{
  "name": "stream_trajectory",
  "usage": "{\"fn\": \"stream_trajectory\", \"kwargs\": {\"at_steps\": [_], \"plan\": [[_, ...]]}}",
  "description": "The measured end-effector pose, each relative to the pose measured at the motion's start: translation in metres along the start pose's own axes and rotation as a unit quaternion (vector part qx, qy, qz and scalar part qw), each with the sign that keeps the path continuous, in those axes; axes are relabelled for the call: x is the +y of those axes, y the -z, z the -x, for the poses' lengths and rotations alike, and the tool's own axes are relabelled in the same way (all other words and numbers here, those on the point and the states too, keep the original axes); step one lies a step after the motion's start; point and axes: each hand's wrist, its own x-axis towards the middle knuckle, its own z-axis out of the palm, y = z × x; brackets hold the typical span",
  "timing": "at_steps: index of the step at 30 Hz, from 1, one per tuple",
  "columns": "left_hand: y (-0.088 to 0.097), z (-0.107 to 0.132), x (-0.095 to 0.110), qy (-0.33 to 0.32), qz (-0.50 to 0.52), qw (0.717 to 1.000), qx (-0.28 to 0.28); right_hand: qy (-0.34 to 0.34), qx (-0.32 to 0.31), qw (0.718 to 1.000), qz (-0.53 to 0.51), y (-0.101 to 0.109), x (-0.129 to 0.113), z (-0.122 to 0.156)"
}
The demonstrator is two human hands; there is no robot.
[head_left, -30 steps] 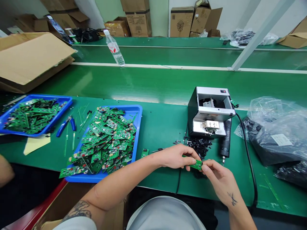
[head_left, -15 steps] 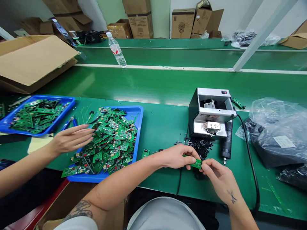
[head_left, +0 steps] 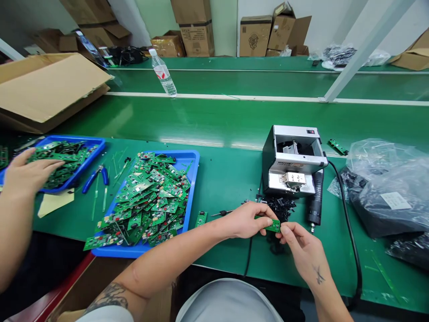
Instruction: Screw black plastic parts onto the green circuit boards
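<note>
Between the thumb and fingers of my left hand (head_left: 254,220) is a small green circuit board (head_left: 274,225), held level above the bench. My right hand (head_left: 300,243) pinches at the board's right end; whatever small part its fingertips hold is hidden. Just behind both hands lies a heap of small black parts (head_left: 283,208). It spreads in front of a silver and black bench machine (head_left: 295,156). Left of my left forearm, a single circuit board (head_left: 201,219) rests on the bench beside a thin black-handled tool (head_left: 221,213).
A blue tray (head_left: 197,179) is heaped with circuit boards. A co-worker's hand (head_left: 30,172) is over another blue tray (head_left: 100,145). Blue-handled cutters (head_left: 95,179) lie between them. An electric screwdriver (head_left: 315,201), its cable (head_left: 351,241) and a plastic bag (head_left: 385,188) are at right.
The co-worker's hand has gone left from the near tray to the far-left tray, uncovering the cutters. My hands stay almost where they were, still on the circuit board.
</note>
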Motion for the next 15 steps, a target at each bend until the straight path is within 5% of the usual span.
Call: {"fn": "stream_trajectory", "kwargs": {"at_steps": [3, 6, 10, 15], "plan": [[0.008, -0.004, 0.008, 0.048, 0.076, 0.996, -0.005, 0.022, 0.082, 0.992, 0.094, 0.03, -0.004, -0.01], [0.023, -0.011, 0.021, 0.079, 0.146, 0.986, -0.013, 0.023, 0.22, 0.95, 0.221, 0.068, -0.007, -0.039], [0.041, -0.026, 0.037, 0.097, 0.155, 0.983, 0.019, -0.05, 0.178, 0.922, 0.34, 0.096, 0.003, -0.092], [0.05, -0.04, 0.042, 0.095, 0.131, 0.985, 0.054, -0.031, 0.169, 0.949, 0.264, 0.092, 0.025, -0.125]]}}
